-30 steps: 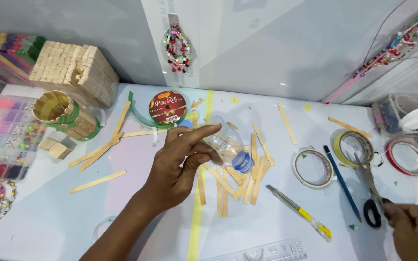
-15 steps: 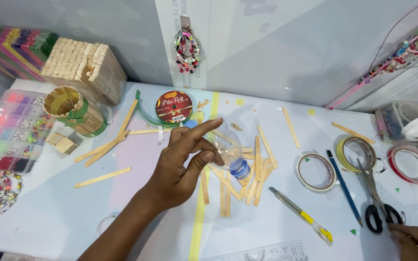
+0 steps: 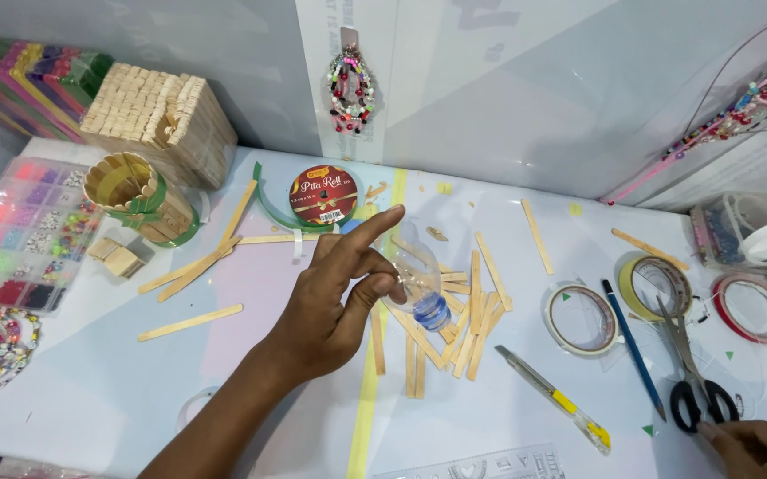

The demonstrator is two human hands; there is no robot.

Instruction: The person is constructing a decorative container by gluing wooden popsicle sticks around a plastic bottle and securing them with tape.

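Pinching a clear plastic bottle [image 3: 420, 277] in left hand [image 3: 334, 306] fingers; looks light, crushable, slick, so grip near the neck; right hand [image 3: 756, 448] touches scissors [image 3: 698, 364], fingers unclear.

Right hand [image 3: 756, 448] now lower, below scissors [image 3: 694, 364].

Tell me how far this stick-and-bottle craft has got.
Done: a round stick holder bound with green ribbon stands at left. In hand: the left hand holds a clear plastic bottle over loose craft sticks; the right hand touches the black scissors. Left: the bottle looks bare, no sticks attached.
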